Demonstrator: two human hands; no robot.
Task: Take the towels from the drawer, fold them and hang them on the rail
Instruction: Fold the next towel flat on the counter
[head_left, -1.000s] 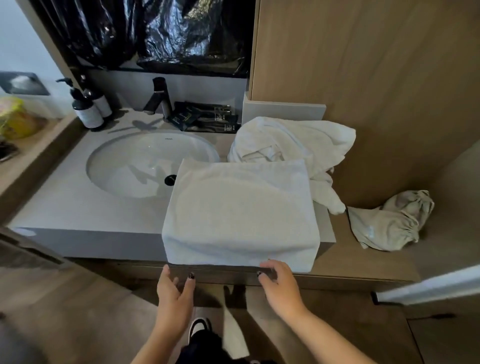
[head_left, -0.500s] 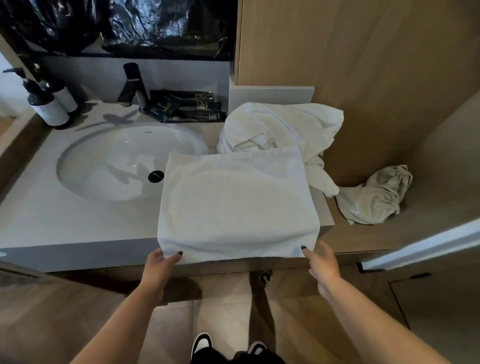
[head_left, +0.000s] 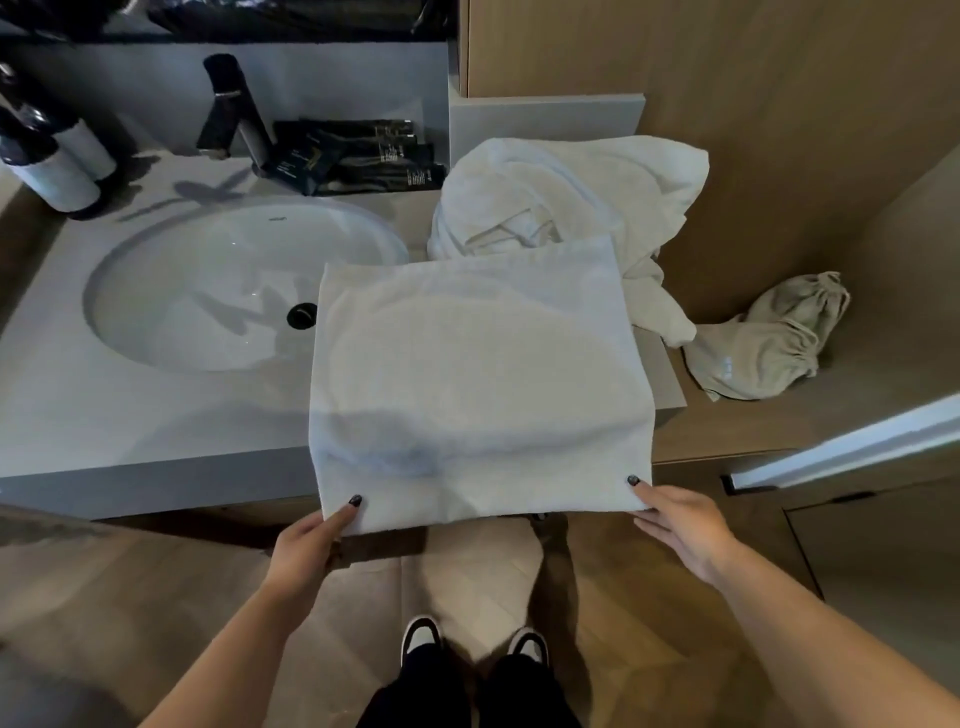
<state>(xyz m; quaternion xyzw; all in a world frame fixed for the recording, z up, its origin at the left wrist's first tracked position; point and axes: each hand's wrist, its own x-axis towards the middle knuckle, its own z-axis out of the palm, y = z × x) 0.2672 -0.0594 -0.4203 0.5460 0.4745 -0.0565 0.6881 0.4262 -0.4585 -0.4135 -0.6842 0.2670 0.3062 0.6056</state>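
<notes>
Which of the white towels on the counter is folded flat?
The folded towel in front, its near corners pinched by both hands. The crumpled towel behind it lies bunched in a heap.

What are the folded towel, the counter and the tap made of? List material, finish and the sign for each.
Folded towel: white terry cloth, seemingly cotton; matte, nubby surface, soft drape over the edge.
Counter: pale grey stone or composite; smooth, matte, square edges.
Tap: probably metal in matte black; slim rigid body, faint sheen.

Folded white towel (head_left: 478, 384) flat on tabletop (head_left: 104, 415) over the front edge, left hand (head_left: 306, 545) and right hand (head_left: 680, 525) each pinching a near corner, crumpled towels (head_left: 571, 192) behind it.
</notes>
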